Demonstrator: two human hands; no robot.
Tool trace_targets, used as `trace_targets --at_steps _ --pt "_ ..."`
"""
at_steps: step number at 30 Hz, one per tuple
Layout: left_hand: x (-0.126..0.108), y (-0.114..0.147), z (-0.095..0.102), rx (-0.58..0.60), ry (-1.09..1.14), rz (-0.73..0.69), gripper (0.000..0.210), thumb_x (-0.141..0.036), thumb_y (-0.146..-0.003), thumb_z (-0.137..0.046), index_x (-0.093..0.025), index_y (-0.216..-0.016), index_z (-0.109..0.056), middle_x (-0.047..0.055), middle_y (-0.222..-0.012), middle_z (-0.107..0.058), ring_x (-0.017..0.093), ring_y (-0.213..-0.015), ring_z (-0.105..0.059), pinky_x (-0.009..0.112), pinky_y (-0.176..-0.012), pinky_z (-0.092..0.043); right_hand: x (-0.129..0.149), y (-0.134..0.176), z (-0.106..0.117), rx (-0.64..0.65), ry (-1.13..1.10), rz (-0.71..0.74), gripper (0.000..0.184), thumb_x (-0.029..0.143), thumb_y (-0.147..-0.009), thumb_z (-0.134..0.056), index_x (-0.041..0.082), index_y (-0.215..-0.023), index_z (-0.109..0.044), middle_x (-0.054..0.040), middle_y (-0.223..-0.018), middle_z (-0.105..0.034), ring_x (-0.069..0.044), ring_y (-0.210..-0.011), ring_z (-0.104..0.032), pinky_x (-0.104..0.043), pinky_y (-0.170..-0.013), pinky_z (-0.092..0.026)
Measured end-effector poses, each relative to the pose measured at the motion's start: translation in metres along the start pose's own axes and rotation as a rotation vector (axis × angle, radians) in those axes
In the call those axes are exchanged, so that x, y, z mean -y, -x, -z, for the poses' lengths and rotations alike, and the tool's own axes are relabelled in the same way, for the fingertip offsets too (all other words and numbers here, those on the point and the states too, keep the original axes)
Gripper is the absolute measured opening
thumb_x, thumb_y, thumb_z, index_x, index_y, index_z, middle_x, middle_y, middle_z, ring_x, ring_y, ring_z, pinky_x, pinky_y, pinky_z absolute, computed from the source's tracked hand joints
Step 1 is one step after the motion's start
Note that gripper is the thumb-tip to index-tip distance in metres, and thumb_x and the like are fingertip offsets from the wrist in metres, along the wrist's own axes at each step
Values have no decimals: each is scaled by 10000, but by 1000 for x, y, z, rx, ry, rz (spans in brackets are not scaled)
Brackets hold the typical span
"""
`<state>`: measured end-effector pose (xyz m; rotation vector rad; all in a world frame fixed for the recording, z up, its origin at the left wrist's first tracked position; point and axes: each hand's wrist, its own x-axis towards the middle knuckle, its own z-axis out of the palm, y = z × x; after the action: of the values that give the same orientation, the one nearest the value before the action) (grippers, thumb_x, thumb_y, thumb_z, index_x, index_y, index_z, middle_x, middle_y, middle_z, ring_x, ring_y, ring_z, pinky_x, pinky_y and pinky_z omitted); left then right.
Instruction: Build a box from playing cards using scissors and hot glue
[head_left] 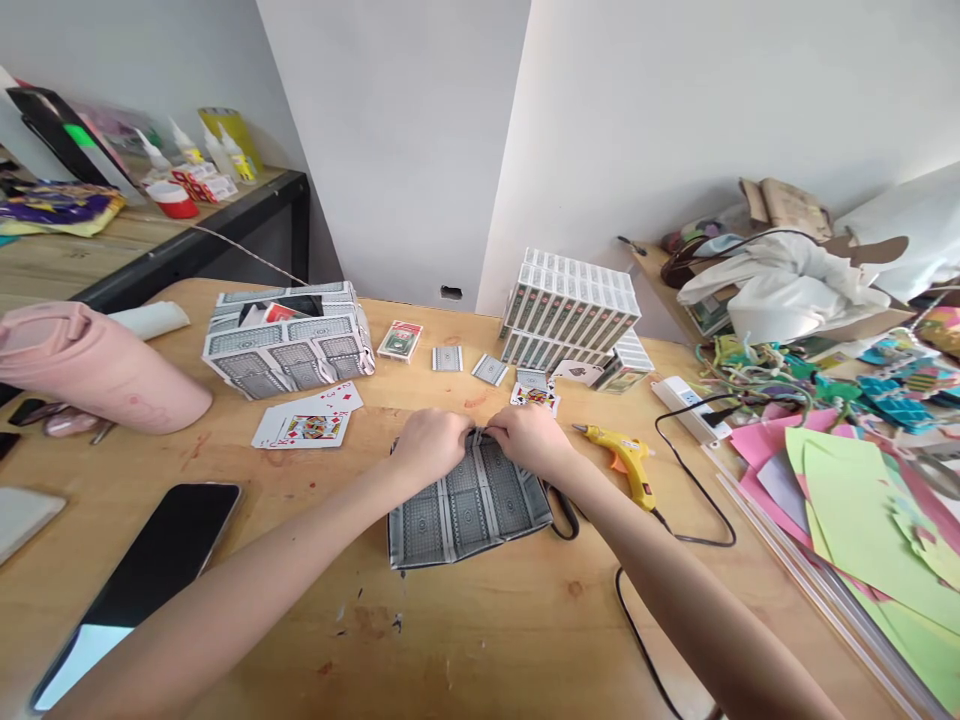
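Note:
A bag-like piece (472,510) covered with grey patterned playing-card backs lies on the table in front of me. My left hand (433,440) pinches its top edge near the middle. Right beside it, my right hand (531,436) pinches the same edge, so the fingertips almost meet. A black strap or cord (564,515) shows at the piece's right side. Behind it, single playing cards (447,358) lie on the wood. To the left rests a fan of face-up cards (309,425). A yellow glue gun (626,462) lies close to my right forearm.
A card-covered box (289,340) stands at the back left, near a pink tumbler (105,365). Stacked card packs (571,310) stand at the back. A phone (142,580) lies front left. At right are a power strip (686,405), glue-gun cable (720,490) and coloured paper (862,500).

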<state>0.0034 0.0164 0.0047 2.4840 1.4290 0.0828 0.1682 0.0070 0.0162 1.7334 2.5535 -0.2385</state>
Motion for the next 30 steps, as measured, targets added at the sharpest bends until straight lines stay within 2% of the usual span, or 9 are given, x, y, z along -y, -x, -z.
trace_targets --at_steps 12,22,27,30 --pt "3 -3 -3 -34 29 5 319 -203 -853 -409 -218 -832 -727 89 -816 -737 250 -772 -670 320 -620 -404 5 -1 -17 -44 51 -22 265 172 -886 -429 129 -830 -684 -124 -871 -708 -220 -847 -650 -278 -680 -409" --pt "0 -1 -2 -29 -2 17 327 -187 -847 -388 -214 -823 -713 89 -824 -736 252 -771 -670 320 -607 -388 5 4 -13 -32 -12 16 236 131 -877 -422 119 -832 -654 -125 -863 -674 -205 -834 -631 -274 -719 -419" --pt "-1 0 -3 -37 -5 29 330 -227 -869 -382 -220 -810 -706 80 -810 -733 245 -773 -671 311 -598 -379 5 6 -12 -43 -76 18 179 223 -875 -493 138 -840 -648 -91 -881 -666 -186 -851 -622 -250 -741 -426" --pt "-1 0 -3 -41 -2 22 330 -237 -872 -383 -226 -810 -707 75 -802 -734 245 -758 -671 313 -589 -370 3 5 -13 -48 -103 15 209 257 -895 -489 142 -835 -652 -85 -876 -671 -177 -843 -618 -245 -747 -426"
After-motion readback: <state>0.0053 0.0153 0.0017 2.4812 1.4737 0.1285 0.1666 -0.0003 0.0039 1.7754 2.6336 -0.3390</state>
